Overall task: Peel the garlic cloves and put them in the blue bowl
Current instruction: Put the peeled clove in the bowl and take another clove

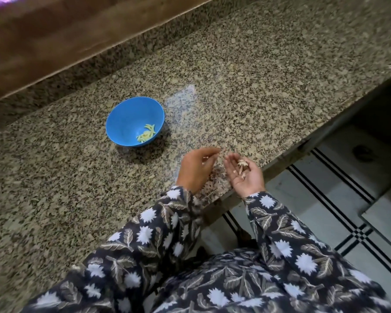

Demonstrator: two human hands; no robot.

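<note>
The blue bowl (131, 114) stands on the granite counter with several peeled, pale yellow garlic cloves (146, 133) at its bottom. My left hand (196, 169) stands on its edge on the counter to the right of the bowl, fingers stretched toward my right hand and holding nothing that I can make out. My right hand (246, 175) lies palm up at the counter's front edge, lightly cupped, with dry garlic skins (243, 164) lying in the palm. A few skin scraps (212, 179) lie on the counter between the two hands.
The speckled granite counter (235, 75) runs diagonally, with a raised granite ledge and a brown wooden surface (54, 37) behind the bowl. Its front edge drops off just right of my hands to a tiled floor (325, 199) with black stripes.
</note>
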